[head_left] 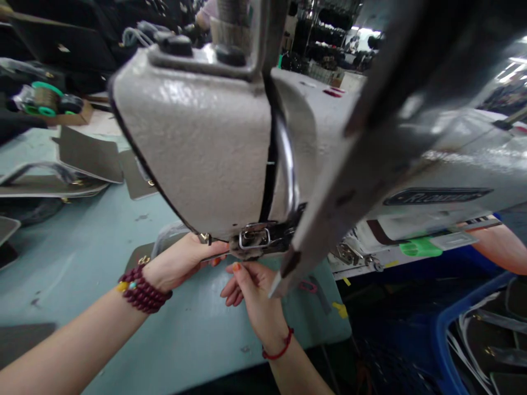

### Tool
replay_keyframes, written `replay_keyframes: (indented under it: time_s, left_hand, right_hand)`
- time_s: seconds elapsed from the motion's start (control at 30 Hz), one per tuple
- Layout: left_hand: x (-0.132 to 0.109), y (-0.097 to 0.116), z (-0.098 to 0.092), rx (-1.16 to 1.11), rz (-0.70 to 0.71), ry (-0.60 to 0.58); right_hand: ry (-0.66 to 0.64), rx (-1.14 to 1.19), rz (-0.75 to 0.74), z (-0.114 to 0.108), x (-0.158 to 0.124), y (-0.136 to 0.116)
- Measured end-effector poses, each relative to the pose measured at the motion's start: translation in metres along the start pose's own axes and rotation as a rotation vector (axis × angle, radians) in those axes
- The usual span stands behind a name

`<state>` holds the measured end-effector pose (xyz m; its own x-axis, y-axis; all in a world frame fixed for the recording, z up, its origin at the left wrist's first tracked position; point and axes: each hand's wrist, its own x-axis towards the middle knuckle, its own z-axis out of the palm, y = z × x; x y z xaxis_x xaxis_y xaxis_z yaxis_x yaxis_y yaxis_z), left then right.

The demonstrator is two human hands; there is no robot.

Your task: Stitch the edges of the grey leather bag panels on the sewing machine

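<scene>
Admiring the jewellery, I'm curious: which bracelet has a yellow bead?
The maroon beaded bracelet by the left hand; the thin red bracelet by the right hand shows no yellow.

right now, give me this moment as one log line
left hand: gripping flat piece; right hand: near sewing machine, grip unclear; blue bin: lower right

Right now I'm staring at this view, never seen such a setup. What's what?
No robot here: a camera worn on a person's head looks forward and down at their two bare hands. The big pale body in front is a sewing machine. Under its head, the left hand, wearing beads, seems to pinch a thin dark piece. The right hand is close by; whether it holds anything is unclear. On the pale green tabletop lie grey-brown panels; a blue bin stands at the right.
</scene>
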<state>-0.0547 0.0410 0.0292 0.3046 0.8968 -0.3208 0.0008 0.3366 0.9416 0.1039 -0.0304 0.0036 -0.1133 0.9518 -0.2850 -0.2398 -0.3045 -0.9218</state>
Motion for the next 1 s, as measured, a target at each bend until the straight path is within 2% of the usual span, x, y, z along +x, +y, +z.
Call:
replay_keyframes:
  time_s: [0.17,0.47,0.6,0.8,1.0]
  left_hand:
    - [-0.004,-0.004,0.006,-0.052,0.017,0.072]
    - [-0.013,-0.028,0.024,-0.183,0.054,0.256]
    - [-0.019,-0.024,0.038,-0.249,0.046,0.364]
    - [-0.026,-0.028,0.060,-0.306,0.126,0.503]
    - [-0.027,-0.033,0.090,-0.369,0.136,0.752]
  right_hand:
    - [-0.008,-0.013,-0.002,-0.001,-0.003,0.003]
    - [-0.012,-0.021,0.004,-0.006,-0.011,-0.002]
    - [-0.034,-0.016,0.001,-0.009,-0.015,-0.002]
    - [-0.048,-0.023,0.019,-0.014,-0.021,-0.003]
    - [-0.080,-0.022,0.017,-0.023,-0.024,-0.002]
